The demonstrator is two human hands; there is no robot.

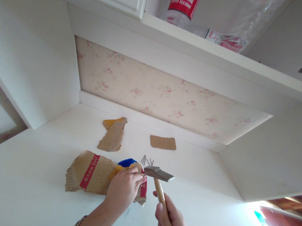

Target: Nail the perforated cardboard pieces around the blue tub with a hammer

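Observation:
My right hand (171,221) is wrapped round the wooden handle of a hammer (161,190). The hammer's grey metal head is raised just right of my left fingertips. My left hand (124,185) rests over a torn piece of brown cardboard (101,173) with red printed strips, its thumb and fingers pinched together. Whatever lies between those fingertips is too small and hidden to make out. Blue plastic (127,162) and a yellow piece show beside the hand, partly covered by it. Several loose nails (147,160) lie on the white surface just beyond the hammer head.
Farther back on the white surface (196,167) lie a ragged cardboard scrap (113,136) and a small rectangular cardboard piece (163,142). White side panels enclose the space. Overhead, a shelf (225,58) holds a red-labelled bottle (184,2) and other clear plastic.

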